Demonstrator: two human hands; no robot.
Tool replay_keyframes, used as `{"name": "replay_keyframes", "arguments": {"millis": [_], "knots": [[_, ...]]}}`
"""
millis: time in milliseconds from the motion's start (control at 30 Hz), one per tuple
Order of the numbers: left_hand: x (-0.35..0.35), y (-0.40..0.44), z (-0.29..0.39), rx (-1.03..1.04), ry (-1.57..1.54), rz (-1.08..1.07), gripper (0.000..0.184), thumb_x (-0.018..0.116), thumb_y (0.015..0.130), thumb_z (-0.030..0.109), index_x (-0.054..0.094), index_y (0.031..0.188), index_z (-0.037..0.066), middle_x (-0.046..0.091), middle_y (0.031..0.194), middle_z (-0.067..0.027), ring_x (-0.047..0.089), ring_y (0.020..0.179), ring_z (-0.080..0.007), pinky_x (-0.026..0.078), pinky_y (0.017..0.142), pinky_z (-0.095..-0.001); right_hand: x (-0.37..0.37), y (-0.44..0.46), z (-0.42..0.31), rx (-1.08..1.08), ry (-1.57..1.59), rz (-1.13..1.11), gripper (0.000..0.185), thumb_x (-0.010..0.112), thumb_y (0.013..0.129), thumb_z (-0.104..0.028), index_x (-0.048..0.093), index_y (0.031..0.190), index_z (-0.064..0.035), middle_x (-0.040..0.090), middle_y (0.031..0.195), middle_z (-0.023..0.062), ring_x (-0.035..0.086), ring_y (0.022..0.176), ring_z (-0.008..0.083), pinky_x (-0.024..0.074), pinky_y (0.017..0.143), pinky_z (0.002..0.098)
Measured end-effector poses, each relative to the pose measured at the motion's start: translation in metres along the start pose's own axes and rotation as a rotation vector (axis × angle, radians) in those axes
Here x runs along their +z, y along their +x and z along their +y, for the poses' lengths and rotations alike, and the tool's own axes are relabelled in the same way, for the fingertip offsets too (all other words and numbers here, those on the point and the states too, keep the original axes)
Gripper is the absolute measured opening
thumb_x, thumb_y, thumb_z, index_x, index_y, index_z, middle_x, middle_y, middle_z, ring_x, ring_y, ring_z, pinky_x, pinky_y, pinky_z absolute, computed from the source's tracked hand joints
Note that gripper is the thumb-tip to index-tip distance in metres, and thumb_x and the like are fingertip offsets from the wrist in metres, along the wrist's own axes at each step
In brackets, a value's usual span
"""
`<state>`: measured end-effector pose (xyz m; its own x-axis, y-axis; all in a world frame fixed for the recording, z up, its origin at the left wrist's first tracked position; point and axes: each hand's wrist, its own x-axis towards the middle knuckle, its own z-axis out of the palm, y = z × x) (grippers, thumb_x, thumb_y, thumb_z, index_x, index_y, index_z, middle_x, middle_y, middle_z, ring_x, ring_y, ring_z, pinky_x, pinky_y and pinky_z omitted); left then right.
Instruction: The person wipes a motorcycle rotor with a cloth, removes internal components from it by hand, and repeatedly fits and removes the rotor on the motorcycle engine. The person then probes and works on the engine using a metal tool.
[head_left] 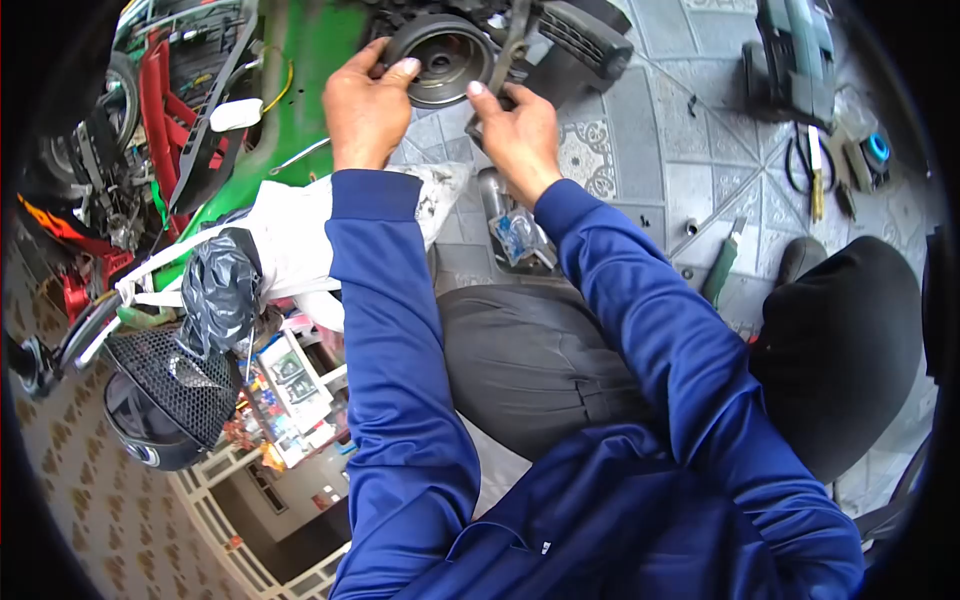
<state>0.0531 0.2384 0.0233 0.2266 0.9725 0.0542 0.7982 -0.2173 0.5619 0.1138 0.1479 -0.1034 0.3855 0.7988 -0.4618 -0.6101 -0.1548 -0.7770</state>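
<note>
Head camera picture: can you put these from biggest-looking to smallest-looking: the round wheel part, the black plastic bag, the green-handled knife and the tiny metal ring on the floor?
1. Round wheel part and black plastic bag: too alike to rank.
2. Green-handled knife.
3. Tiny metal ring.

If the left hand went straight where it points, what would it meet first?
The left hand would probably meet the round dark wheel first; its fingertips seem to touch it, though depth is unclear.
</note>
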Motion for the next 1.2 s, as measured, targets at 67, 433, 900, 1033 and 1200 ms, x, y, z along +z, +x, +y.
{"name": "replay_keyframes", "arguments": {"millis": [67, 433, 900, 1033, 1200], "knots": [[-0.002, 0.003, 0.005, 0.023, 0.119, 0.051, 0.045, 0.081, 0.081, 0.012, 0.069, 0.123, -0.003, 0.075, 0.088, -0.0117, 0.067, 0.078, -0.0145, 0.054, 0.074, -0.0296, -0.001, 0.004, -0.007, 0.116, 0.349, -0.071, 0.035, 0.071, 0.097, -0.028, 0.071, 0.114, 0.0025, 0.072, 0.087, 0.0034, 0.063, 0.075, 0.0101, 0.0501, 0.066, 0.0263], [0.002, -0.014, 0.025, 0.059, 0.214, 0.003, 0.049, 0.084, 0.078, 0.015, 0.069, 0.122, -0.002, 0.075, 0.089, -0.0168, 0.07, 0.078, -0.0178, 0.055, 0.075, -0.0313, 0.018, 0.023, -0.009, 0.161, 0.175, 0.089, 0.026, 0.069, 0.097, -0.022, 0.063, 0.087, 0.0013, 0.066, 0.074, 0.0066, 0.059, 0.058, 0.013, 0.0467, 0.051, 0.029], [0.005, -0.012, 0.03, -0.117, 0.032, -0.009, 0.046, 0.082, 0.085, 0.008, 0.065, 0.124, -0.009, 0.07, 0.09, -0.0101, 0.068, 0.075, -0.0146, 0.06, 0.062, -0.0258, 0.019, -0.014, -0.022, 0.012, 0.049, 0.134, 0.099, 0.094, 0.064, -0.033, 0.039, 0.134, 0.01, 0.049, 0.129, 0.0284, 0.053, 0.123, 0.0432, 0.0466, 0.103, 0.0462], [0.007, -0.016, 0.022, -0.15, -0.04, 0.032, 0.044, 0.08, 0.086, 0.005, 0.064, 0.124, -0.01, 0.07, 0.09, -0.0096, 0.068, 0.076, -0.0149, 0.062, 0.064, -0.0268, 0.004, -0.019, -0.03, -0.14, -0.153, 0.193, 0.078, 0.089, 0.07, -0.026, 0.045, 0.126, 0.0076, 0.052, 0.121, 0.0275, 0.055, 0.116, 0.0434, 0.0482, 0.095, 0.0497], [0.009, -0.018, 0.017, -0.145, -0.148, 0.065, 0.044, 0.079, 0.085, 0.001, 0.062, 0.124, -0.01, 0.071, 0.091, -0.0101, 0.07, 0.075, -0.0158, 0.063, 0.063, -0.0289, 0.001, -0.038, -0.017, -0.385, -0.284, 0.293, 0.048, 0.079, 0.081, -0.027, 0.058, 0.109, 0.0056, 0.06, 0.086, 0.0199, 0.062, 0.077, 0.0411, 0.0514, 0.072, 0.049]]}}
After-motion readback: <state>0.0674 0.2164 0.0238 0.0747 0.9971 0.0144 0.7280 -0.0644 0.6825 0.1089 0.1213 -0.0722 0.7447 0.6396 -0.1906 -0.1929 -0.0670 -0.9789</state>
